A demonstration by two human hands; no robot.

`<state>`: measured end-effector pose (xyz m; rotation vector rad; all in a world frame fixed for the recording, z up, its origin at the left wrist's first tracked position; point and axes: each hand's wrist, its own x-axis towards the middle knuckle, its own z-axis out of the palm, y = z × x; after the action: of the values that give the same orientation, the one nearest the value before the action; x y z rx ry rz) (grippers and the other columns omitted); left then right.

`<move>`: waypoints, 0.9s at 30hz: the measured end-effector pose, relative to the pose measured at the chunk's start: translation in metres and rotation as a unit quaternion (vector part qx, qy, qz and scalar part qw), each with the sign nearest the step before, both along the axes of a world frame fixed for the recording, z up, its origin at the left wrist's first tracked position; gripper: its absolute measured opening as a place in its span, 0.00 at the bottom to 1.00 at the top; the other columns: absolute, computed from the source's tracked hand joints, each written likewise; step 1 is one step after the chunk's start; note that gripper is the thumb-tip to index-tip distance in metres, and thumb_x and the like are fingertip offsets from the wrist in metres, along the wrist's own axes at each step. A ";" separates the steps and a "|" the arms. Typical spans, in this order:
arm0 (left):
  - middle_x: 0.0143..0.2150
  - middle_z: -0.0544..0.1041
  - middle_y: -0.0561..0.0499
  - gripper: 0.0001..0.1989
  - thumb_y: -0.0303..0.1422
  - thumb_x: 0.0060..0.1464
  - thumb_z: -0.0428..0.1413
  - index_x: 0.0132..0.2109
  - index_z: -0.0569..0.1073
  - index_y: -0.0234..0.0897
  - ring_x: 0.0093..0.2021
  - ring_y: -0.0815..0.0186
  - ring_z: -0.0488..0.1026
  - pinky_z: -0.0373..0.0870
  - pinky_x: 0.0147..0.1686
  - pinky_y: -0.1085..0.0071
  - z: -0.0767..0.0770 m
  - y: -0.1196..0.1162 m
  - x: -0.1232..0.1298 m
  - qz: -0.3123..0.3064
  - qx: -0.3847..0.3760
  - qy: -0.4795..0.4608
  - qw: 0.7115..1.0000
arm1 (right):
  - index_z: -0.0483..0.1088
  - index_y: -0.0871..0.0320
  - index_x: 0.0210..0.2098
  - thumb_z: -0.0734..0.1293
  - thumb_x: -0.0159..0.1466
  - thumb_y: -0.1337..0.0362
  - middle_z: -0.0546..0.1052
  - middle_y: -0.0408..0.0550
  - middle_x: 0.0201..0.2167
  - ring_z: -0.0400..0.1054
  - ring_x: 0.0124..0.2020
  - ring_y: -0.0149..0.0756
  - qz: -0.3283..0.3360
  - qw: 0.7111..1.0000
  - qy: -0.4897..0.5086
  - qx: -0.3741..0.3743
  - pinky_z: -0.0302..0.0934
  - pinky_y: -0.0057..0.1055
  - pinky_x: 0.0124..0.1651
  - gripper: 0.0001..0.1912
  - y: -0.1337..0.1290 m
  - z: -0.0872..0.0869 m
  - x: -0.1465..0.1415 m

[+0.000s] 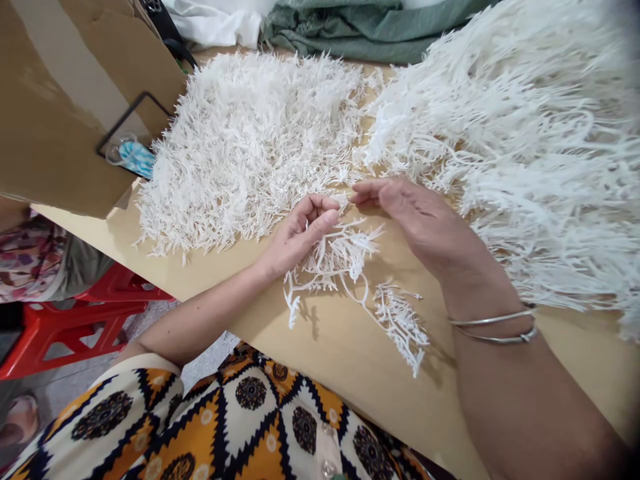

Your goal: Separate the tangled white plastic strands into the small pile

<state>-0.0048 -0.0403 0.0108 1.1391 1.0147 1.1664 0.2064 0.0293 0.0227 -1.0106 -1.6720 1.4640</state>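
Note:
My left hand [307, 230] is above the wooden table, its fingers curled in and the thumb close to the index fingertip. Anything pinched there is too small to make out. Just under it is a cluster of white plastic sprigs [345, 257] with thin branching stems. A looser white sprig [400, 320] lies nearer the table's front edge. My right hand [415, 213], with two silver bangles [495, 330] on the wrist, faces the left one. Its fingers stretch leftward, nothing visible in them, and the fingertips come close to the left hand's without plainly touching.
A dense pile of short white sprigs [255, 140] spreads behind my left hand. Longer white strands [540, 153] heap up at the right. A cardboard box [75, 87] stands at left, green cloth [350, 27] at the back. Red stools [75, 327] and another person's clothing [35, 257] show beyond the table.

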 end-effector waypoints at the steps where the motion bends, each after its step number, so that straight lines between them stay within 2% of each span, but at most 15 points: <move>1: 0.38 0.72 0.55 0.21 0.51 0.65 0.62 0.52 0.71 0.40 0.33 0.75 0.69 0.70 0.35 0.75 -0.002 0.001 -0.001 0.002 -0.007 -0.025 1.000 | 0.81 0.49 0.52 0.74 0.65 0.40 0.83 0.48 0.51 0.76 0.54 0.42 0.044 0.999 -0.012 -0.007 0.68 0.42 0.61 0.24 0.000 0.000 0.001; 2: 0.40 0.74 0.54 0.22 0.51 0.64 0.62 0.54 0.71 0.41 0.34 0.74 0.72 0.72 0.37 0.74 -0.005 0.002 -0.002 0.003 -0.016 -0.045 0.999 | 0.81 0.49 0.52 0.77 0.63 0.43 0.83 0.47 0.49 0.76 0.51 0.42 0.078 0.996 -0.030 -0.013 0.69 0.40 0.57 0.24 0.000 0.000 0.002; 4: 0.43 0.76 0.53 0.26 0.53 0.61 0.65 0.56 0.69 0.43 0.36 0.72 0.74 0.74 0.39 0.73 -0.008 0.005 -0.005 -0.002 -0.030 -0.068 0.997 | 0.82 0.50 0.46 0.78 0.62 0.48 0.82 0.44 0.40 0.73 0.40 0.37 0.102 0.992 -0.066 -0.023 0.68 0.36 0.44 0.18 0.000 -0.002 0.002; 6: 0.45 0.76 0.53 0.31 0.53 0.56 0.69 0.57 0.70 0.44 0.38 0.70 0.76 0.75 0.38 0.73 -0.011 0.007 -0.008 -0.015 -0.028 -0.073 0.997 | 0.81 0.53 0.37 0.77 0.63 0.51 0.76 0.41 0.29 0.65 0.30 0.32 0.078 0.993 -0.085 -0.023 0.60 0.34 0.35 0.12 0.000 -0.005 0.001; 7: 0.45 0.76 0.52 0.33 0.53 0.53 0.71 0.58 0.70 0.44 0.39 0.70 0.77 0.75 0.39 0.73 -0.012 0.008 -0.010 -0.021 -0.020 -0.074 0.997 | 0.80 0.53 0.34 0.77 0.63 0.52 0.74 0.41 0.27 0.62 0.29 0.30 0.063 0.994 -0.083 -0.021 0.56 0.33 0.33 0.12 0.000 -0.006 0.001; 9: 0.48 0.78 0.51 0.33 0.52 0.52 0.72 0.58 0.71 0.44 0.44 0.67 0.79 0.77 0.43 0.71 -0.012 0.010 -0.012 -0.027 -0.015 -0.079 0.996 | 0.79 0.54 0.32 0.78 0.63 0.53 0.73 0.41 0.27 0.61 0.29 0.30 0.038 0.997 -0.061 -0.021 0.55 0.33 0.34 0.12 0.002 -0.008 0.003; 11: 0.51 0.79 0.49 0.30 0.50 0.56 0.70 0.59 0.71 0.44 0.47 0.65 0.80 0.80 0.46 0.68 -0.013 0.010 -0.013 -0.028 -0.027 -0.096 0.995 | 0.79 0.54 0.33 0.78 0.62 0.53 0.74 0.41 0.28 0.62 0.31 0.30 0.014 0.999 -0.022 -0.036 0.56 0.33 0.36 0.12 0.005 -0.009 0.007; 16: 0.56 0.81 0.47 0.24 0.39 0.60 0.68 0.60 0.73 0.42 0.46 0.67 0.82 0.82 0.50 0.66 -0.017 0.011 -0.016 -0.047 -0.052 -0.113 0.991 | 0.79 0.55 0.32 0.83 0.57 0.56 0.76 0.42 0.31 0.66 0.34 0.30 -0.048 0.992 0.081 -0.085 0.59 0.33 0.41 0.13 0.011 -0.008 0.016; 22: 0.49 0.80 0.51 0.20 0.36 0.61 0.68 0.58 0.75 0.41 0.44 0.72 0.80 0.81 0.51 0.72 -0.023 0.013 -0.015 -0.032 -0.023 -0.109 0.993 | 0.79 0.55 0.31 0.85 0.53 0.54 0.78 0.43 0.30 0.68 0.33 0.32 -0.062 0.988 0.101 -0.100 0.61 0.34 0.40 0.17 0.014 -0.009 0.019; 27: 0.46 0.79 0.53 0.22 0.36 0.61 0.69 0.59 0.73 0.43 0.43 0.73 0.79 0.80 0.50 0.73 -0.024 0.011 -0.014 0.009 0.027 -0.055 0.998 | 0.80 0.54 0.31 0.83 0.52 0.64 0.77 0.41 0.27 0.68 0.30 0.30 -0.080 0.990 0.085 -0.076 0.60 0.33 0.37 0.12 0.017 -0.014 0.023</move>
<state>-0.0190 -0.0297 -0.0133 1.0978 0.9157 1.2628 0.2290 0.0464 0.0090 -1.0444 -1.3450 1.5408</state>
